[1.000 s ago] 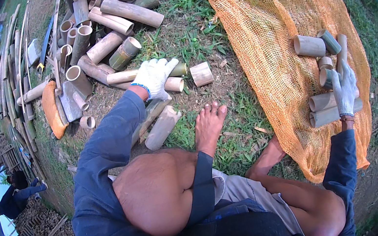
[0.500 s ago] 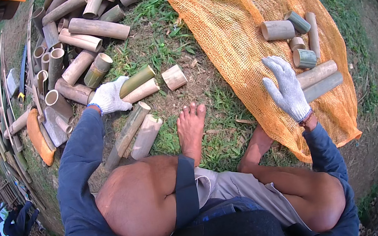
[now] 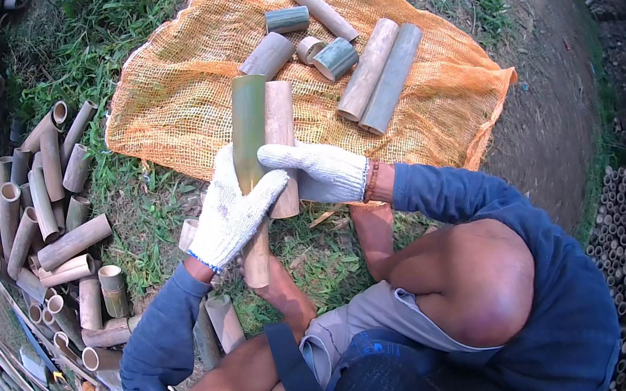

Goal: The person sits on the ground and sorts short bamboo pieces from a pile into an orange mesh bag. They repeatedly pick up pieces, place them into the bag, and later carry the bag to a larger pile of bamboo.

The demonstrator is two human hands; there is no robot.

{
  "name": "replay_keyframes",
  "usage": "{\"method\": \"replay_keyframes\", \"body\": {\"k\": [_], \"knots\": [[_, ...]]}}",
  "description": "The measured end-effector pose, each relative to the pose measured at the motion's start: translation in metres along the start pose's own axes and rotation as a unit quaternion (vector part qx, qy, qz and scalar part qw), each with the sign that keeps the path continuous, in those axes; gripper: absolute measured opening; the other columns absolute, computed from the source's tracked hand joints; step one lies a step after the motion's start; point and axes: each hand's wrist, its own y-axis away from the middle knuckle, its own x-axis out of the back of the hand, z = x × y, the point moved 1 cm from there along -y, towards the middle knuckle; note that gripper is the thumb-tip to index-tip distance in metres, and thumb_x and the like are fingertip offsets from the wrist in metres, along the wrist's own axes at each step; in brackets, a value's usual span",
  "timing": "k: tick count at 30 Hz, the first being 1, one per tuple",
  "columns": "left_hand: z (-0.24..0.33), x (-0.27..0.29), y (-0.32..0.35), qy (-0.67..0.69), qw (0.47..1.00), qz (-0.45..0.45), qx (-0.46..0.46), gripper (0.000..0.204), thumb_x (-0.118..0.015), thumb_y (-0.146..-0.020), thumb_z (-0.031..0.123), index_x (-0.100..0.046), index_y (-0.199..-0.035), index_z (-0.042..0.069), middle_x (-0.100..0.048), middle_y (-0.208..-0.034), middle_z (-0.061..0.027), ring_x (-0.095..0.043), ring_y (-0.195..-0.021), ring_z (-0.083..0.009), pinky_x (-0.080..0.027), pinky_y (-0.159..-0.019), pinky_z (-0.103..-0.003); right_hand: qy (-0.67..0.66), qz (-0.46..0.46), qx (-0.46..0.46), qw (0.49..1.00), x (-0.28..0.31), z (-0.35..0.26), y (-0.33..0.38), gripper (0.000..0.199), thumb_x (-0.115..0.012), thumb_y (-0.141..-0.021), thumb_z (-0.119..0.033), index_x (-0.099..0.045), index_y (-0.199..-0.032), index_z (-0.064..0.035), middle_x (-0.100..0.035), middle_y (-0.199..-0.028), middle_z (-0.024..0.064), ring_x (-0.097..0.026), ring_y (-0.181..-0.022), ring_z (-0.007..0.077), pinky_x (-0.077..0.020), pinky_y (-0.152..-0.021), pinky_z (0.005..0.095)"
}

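Both gloved hands clasp 2 bamboo tubes, held side by side above the grass.

Left hand (image 3: 230, 213) wraps the green bamboo tube (image 3: 248, 128); right hand (image 3: 321, 171) closes on the tan bamboo tube (image 3: 280, 131). Their far ends reach over the near edge of the orange mesh sack (image 3: 177, 110), where 7 cut bamboo pieces (image 3: 369, 72) lie.

Seated, bare knees bent up, blue sleeves on both forearms. Left hand (image 3: 232, 212) in white knit glove, fingers pointing up and inward, wrapped in a grip. Right hand (image 3: 319, 170) gloved too, reaching leftward across, fingers closed in a grip, touching left fingertips. Bracelet on right wrist.
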Motion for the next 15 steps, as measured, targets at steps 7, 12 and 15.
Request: {"method": "replay_keyframes", "body": {"k": [7,12,15], "knots": [[0.026,-0.032,-0.105,-0.014,0.995,-0.069,-0.070,0.077,-0.079,-0.101,0.031,-0.042,-0.162,0.000,-0.063,-0.145,-0.0235,-0.065,-0.138,-0.0309,-0.055,-0.114,-0.044,-0.004,0.139,0.130,0.982,0.070,-0.076,0.035,0.063,-0.081,-0.103,-0.026,-0.052,-0.155,-0.0059,-0.067,-0.141,0.0126,-0.070,-0.125,0.0258,-0.0593,-0.110,0.0441],[0.048,-0.070,-0.209,0.050,0.966,-0.145,-0.209,0.063,-0.072,-0.103,0.018,-0.049,-0.159,0.001,-0.068,-0.146,-0.0188,-0.066,-0.136,-0.0256,-0.052,-0.119,-0.038,0.079,0.247,0.235,0.937,0.124,-0.118,0.050,0.067,-0.083,-0.101,-0.028,-0.051,-0.155,-0.0048,-0.065,-0.140,0.0099,-0.068,-0.123,0.0224,-0.0584,-0.106,0.0404],[0.029,-0.094,-0.223,-0.111,0.950,-0.137,-0.257,0.062,-0.069,-0.103,0.029,-0.053,-0.159,0.006,-0.066,-0.150,-0.0203,-0.064,-0.140,-0.0328,-0.050,-0.120,-0.042,0.149,0.349,0.283,0.881,0.153,-0.129,0.055,0.067,-0.084,-0.099,-0.029,-0.053,-0.152,-0.0019,-0.067,-0.137,0.0091,-0.068,-0.121,0.0221,-0.0566,-0.105,0.0393]]}}
